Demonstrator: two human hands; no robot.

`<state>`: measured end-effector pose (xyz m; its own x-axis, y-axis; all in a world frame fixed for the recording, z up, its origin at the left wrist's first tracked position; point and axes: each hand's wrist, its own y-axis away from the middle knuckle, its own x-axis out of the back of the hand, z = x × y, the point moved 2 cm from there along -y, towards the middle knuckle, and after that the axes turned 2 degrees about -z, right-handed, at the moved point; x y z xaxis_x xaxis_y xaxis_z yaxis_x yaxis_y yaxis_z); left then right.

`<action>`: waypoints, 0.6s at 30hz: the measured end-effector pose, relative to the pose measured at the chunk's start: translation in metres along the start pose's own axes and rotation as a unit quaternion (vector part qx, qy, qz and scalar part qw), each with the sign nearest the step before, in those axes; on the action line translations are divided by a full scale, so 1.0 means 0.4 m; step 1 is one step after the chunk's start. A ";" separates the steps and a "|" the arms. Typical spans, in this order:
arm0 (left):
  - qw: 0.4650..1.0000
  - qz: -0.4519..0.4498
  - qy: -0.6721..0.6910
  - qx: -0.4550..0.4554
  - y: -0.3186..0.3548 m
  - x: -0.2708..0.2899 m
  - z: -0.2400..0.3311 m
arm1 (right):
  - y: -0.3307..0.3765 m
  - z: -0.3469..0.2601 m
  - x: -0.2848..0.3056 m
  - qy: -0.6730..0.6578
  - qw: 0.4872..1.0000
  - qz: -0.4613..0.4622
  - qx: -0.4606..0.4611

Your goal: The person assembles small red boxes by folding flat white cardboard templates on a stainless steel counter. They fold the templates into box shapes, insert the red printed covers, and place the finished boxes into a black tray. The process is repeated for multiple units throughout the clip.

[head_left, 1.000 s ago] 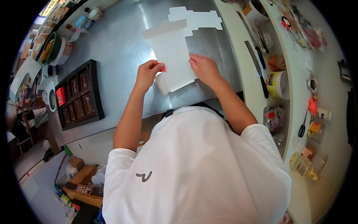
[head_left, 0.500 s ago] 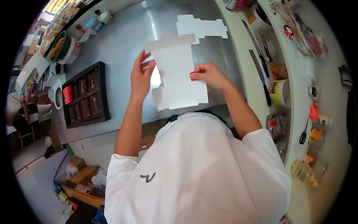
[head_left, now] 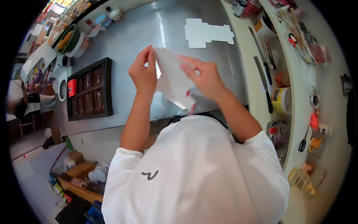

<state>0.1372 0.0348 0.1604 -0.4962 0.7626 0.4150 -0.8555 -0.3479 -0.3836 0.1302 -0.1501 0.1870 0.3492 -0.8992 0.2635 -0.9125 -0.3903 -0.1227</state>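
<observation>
- The white card (head_left: 173, 78) is at the centre of the frame, tilted between the two hands above the steel table (head_left: 138, 33)
- The left hand (head_left: 143, 72) appears to pinch the card's upper left edge between thumb and forefinger; the right hand (head_left: 209, 80) meets its right side, thumb on the near face, but blur hides whether those fingers grip or merely press
- A likely fault, I judge, is a crooked crease, caused by the hands pressing unevenly while the panel is tilted
- The narrow flaps at the card's lower end could bend or catch under the panel if pushed from the side
- With so little of the left edge between the fingertips, the sheet might slip or spring open, stiff card tending to flatten itself
- The card looks thin, smooth and matt white, with pinkish-red showing along its lower right edges
- A flat cut-out (head_left: 207, 33) in the upper right of the frame shares that white, with stepped, tabbed outlines
- The table is grey brushed metal, streaked with reflections
- At left, a dark, straight-sided tray (head_left: 109, 86) holds glossy brown blocks (head_left: 87, 99) and a small red box (head_left: 72, 89)
</observation>
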 end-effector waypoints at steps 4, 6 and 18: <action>0.997 -0.041 0.059 -0.001 0.004 -0.033 -0.012 | 0.024 -0.008 -0.054 0.004 0.999 0.029 0.019; 0.966 -0.103 0.230 0.065 0.000 -0.016 -0.001 | 0.028 0.000 -0.010 -0.093 0.992 0.056 -0.070; 0.957 -0.093 0.225 0.160 0.055 -0.012 0.061 | 0.015 0.090 0.047 -0.032 0.987 0.155 -0.017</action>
<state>0.1172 0.0100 0.1700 -0.2783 0.9601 0.0262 -0.9601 -0.2773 -0.0359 0.1391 -0.1766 0.1568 0.0637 -0.9857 0.1563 -0.9838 -0.0882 -0.1558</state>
